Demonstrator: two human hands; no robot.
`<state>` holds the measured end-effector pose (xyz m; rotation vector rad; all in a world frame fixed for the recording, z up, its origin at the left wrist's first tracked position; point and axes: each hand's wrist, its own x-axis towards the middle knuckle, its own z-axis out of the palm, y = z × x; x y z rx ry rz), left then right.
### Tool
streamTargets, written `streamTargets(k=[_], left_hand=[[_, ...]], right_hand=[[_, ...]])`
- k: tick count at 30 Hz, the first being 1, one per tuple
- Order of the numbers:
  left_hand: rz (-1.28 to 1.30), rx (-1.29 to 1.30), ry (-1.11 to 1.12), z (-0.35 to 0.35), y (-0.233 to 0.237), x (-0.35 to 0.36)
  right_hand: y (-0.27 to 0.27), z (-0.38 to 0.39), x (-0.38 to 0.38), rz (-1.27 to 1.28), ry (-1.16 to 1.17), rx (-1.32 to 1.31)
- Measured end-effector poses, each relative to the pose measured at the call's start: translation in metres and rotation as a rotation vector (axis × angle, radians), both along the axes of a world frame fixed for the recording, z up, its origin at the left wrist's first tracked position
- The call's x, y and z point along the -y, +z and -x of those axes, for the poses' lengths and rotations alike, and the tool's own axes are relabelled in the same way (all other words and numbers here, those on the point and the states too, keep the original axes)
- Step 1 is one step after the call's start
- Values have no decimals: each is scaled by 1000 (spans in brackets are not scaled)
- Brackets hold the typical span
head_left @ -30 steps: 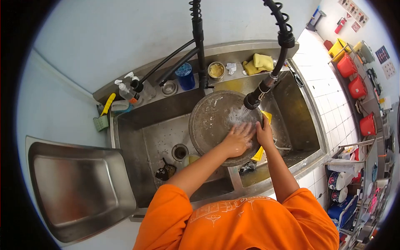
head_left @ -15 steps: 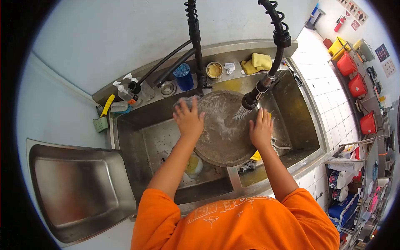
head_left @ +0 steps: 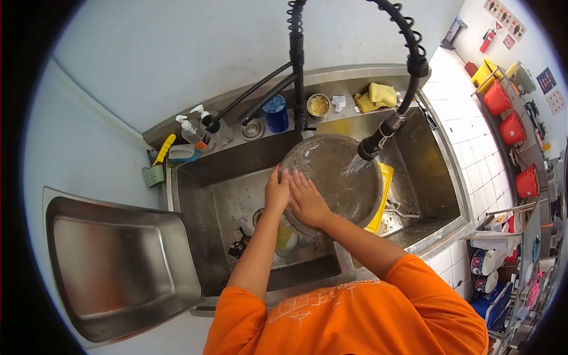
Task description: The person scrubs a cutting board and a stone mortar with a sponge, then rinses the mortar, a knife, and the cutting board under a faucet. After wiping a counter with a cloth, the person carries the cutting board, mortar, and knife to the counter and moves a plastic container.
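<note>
A wide, round, grey-brown metal pan (head_left: 340,168) lies across the divider of the double sink, wet on its surface. My left hand (head_left: 276,194) is at the pan's left rim, thumb on top; its fingers are partly hidden and seem wrapped round the edge. Right beside it, my right hand (head_left: 309,201) rests flat on the pan with fingers stretched out. Water sprays onto the pan from the black faucet head (head_left: 370,147). A yellow flat item (head_left: 383,192) sticks out from under the pan's right side.
The steel sink (head_left: 195,204) holds a dark scrap (head_left: 239,245) and a yellowish round item (head_left: 287,238) in its left basin. Along the back ledge stand pump bottles (head_left: 194,134), a blue cup (head_left: 276,115), a tin (head_left: 318,106) and yellow cloths (head_left: 378,96). A steel tray (head_left: 118,260) is at left.
My right hand has crossed from the pan's right side to its left part. My left hand has come down to the left rim, and the clear crumpled thing near it is out of sight.
</note>
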<state>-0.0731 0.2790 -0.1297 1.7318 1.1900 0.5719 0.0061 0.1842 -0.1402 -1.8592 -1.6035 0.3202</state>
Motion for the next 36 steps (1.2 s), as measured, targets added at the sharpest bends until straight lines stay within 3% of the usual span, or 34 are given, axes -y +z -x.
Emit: streamTargets(k=[2, 4, 6, 8, 9, 10, 11, 12, 14, 15, 19, 22, 26, 28, 30, 32, 34, 35, 36], left_hand=[[103, 139, 39, 7, -9, 11], [143, 143, 68, 12, -4, 25], [381, 221, 136, 16, -12, 33], [484, 381, 141, 19, -23, 37], [646, 512, 137, 20, -21, 39], [807, 641, 130, 21, -19, 41], [808, 649, 129, 22, -17, 41], [914, 672, 113, 24, -15, 40], [1018, 694, 98, 25, -13, 39], [1037, 688, 89, 26, -13, 39], [990, 630, 116, 27, -34, 38], [1041, 651, 75, 29, -20, 40], [1167, 626, 31, 29, -15, 38], [1171, 585, 71, 32, -11, 39], [1229, 638, 55, 35, -22, 39], [1286, 688, 32, 37, -28, 35], [1279, 673, -9, 39, -29, 36], [1282, 658, -21, 38, -28, 37], [1231, 625, -18, 38, -26, 37]], right_hand=[[13, -14, 19, 133, 158, 146], [40, -41, 29, 346, 201, 561], [45, -81, 25, 401, -51, 673], [27, -128, 19, 224, -109, 420], [31, -126, 15, 228, -108, 427], [33, -121, 8, 157, -177, 607], [36, -117, 0, 81, -244, 787], [35, -114, -11, 80, -241, 793], [33, -110, -38, -71, -411, 419], [42, -107, -54, 35, -522, 375], [50, -133, -92, 191, -448, 194], [57, -142, -104, 196, -571, 96], [50, -136, -93, 30, -631, -5], [43, -124, -71, -146, -471, -81], [61, -109, -17, -45, -379, 135], [83, -100, 36, 5, -492, 373], [34, -119, 77, -11, -761, 436], [34, -122, 84, -8, -778, 431], [35, -123, 90, 33, -795, -123]])
